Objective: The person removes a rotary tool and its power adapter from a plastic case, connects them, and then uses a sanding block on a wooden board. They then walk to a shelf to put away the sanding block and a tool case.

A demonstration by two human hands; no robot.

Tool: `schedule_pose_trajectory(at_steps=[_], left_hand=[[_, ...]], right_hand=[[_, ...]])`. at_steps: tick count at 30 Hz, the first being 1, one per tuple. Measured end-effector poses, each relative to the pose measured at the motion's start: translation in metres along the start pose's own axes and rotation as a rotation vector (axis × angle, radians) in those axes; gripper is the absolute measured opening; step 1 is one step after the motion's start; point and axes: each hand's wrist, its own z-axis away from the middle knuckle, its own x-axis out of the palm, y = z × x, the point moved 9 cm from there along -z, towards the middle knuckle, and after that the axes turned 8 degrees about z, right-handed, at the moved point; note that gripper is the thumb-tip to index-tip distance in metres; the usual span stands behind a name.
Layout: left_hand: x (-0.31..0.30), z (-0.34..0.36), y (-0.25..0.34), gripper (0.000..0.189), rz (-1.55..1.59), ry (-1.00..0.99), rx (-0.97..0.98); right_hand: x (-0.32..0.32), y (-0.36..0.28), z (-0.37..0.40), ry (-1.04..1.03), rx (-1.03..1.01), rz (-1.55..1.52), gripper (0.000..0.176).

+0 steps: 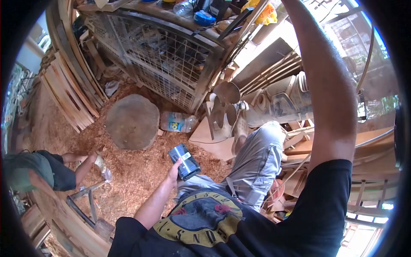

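My left hand [173, 173] is closed around a dark blue container [185, 161] with a white label strip, its thumb lying along the near side. The container is held over my grey trousers, at the lap, above a floor covered in wood shavings. On the right, my right arm [329, 94] is raised and stretched away to the top edge of the view. The right hand itself is cut off by that edge, close to a yellow plastic bag [266, 15] on the bench.
Ahead stands a round wooden stump [132, 122] beside a clear plastic jug [177, 122]. A mesh-sided bench [158, 55] spans the back, cluttered on top. Curved planks [68, 90] lean at left. Another person [38, 171] sits at lower left. Wood pieces [295, 139] crowd the right.
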Motion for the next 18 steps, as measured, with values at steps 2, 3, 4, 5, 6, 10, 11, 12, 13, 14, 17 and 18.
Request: schedule_pose_trajectory(at_steps=[2, 3, 4, 5, 6, 10, 11, 12, 13, 14, 17, 18], left_hand=[[-0.018, 0.009, 0.016, 0.060, -0.044, 0.106, 0.058], [-0.026, 0.010, 0.021, 0.061, -0.032, 0.106, 0.098], [-0.030, 0.009, 0.026, 0.062, -0.020, 0.101, 0.146], [-0.035, 0.010, 0.032, 0.063, -0.009, 0.096, 0.192], [-0.049, 0.014, 0.031, 0.068, -0.019, 0.157, 0.163], [-0.087, -0.012, 0.039, 0.074, 0.027, 0.096, 0.313], [-0.090, -0.012, 0.042, 0.073, 0.036, 0.141, 0.337], [-0.066, 0.012, 0.048, 0.071, 0.036, 0.186, 0.306], [-0.091, -0.017, 0.051, 0.069, 0.035, 0.156, 0.349], [-0.087, -0.020, 0.058, 0.067, 0.017, 0.149, 0.381], [-0.062, -0.010, 0.082, 0.060, 0.004, 0.205, 0.419], [-0.055, -0.011, 0.091, 0.060, -0.007, 0.198, 0.454]], right_hand=[[-0.003, -0.002, 0.004, -0.020, 0.024, -0.006, 0.081], [-0.003, -0.002, 0.002, -0.025, 0.033, -0.013, 0.082], [-0.001, -0.003, -0.002, -0.038, -0.022, 0.032, 0.083], [0.002, -0.002, -0.004, -0.045, -0.030, -0.049, 0.081], [0.005, 0.000, -0.001, -0.056, -0.033, -0.126, 0.079], [0.029, 0.004, -0.008, -0.142, -0.147, -0.070, 0.096], [0.029, 0.003, -0.007, -0.127, -0.102, -0.119, 0.095], [0.022, 0.001, -0.002, -0.110, -0.027, -0.161, 0.096], [0.014, -0.002, 0.004, -0.157, 0.032, -0.232, 0.094], [0.012, -0.003, 0.005, -0.134, 0.012, -0.227, 0.093], [0.003, -0.006, 0.007, -0.169, 0.036, -0.229, 0.093], [-0.003, -0.008, 0.008, -0.176, 0.027, -0.237, 0.094]])
